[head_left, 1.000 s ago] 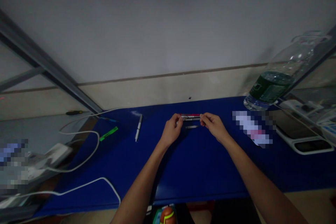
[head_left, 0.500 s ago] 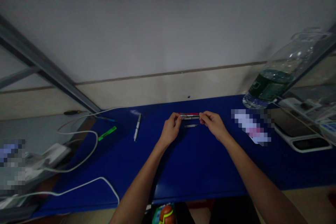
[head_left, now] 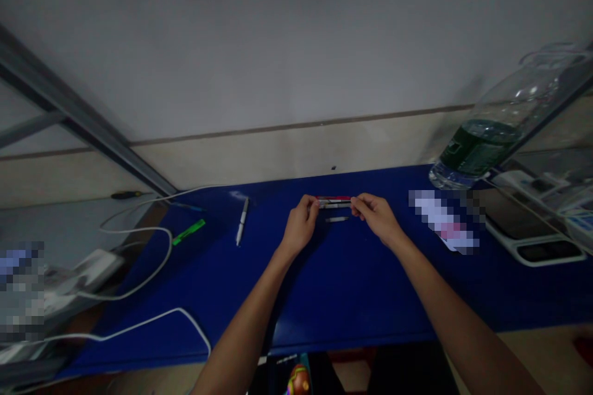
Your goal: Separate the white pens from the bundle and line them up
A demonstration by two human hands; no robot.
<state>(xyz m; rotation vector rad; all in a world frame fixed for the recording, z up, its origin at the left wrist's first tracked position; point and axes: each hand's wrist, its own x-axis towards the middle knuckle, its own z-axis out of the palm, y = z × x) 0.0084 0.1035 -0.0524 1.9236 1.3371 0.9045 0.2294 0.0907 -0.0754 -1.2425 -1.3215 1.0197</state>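
My left hand (head_left: 301,223) pinches the left end of a slim pen (head_left: 335,204) with a pale and dark barrel. The fingers of my right hand (head_left: 374,216) are closed on the pen's other end. Just behind it, a red pen (head_left: 334,198) lies level with it; whether the fingers touch it too, I cannot tell. A short pale pen part (head_left: 336,219) rests on the blue table (head_left: 324,296) between my hands, nearer to me.
To the left are a white pen (head_left: 242,222), a green object (head_left: 189,232) and white cables (head_left: 148,233). On the right stand a large plastic bottle (head_left: 477,148), a blurred item (head_left: 442,221) and a scale-like device (head_left: 523,222).
The view has shifted slightly. My hands keep nearly the same pose, and the pen between them sits marginally closer to the red one.
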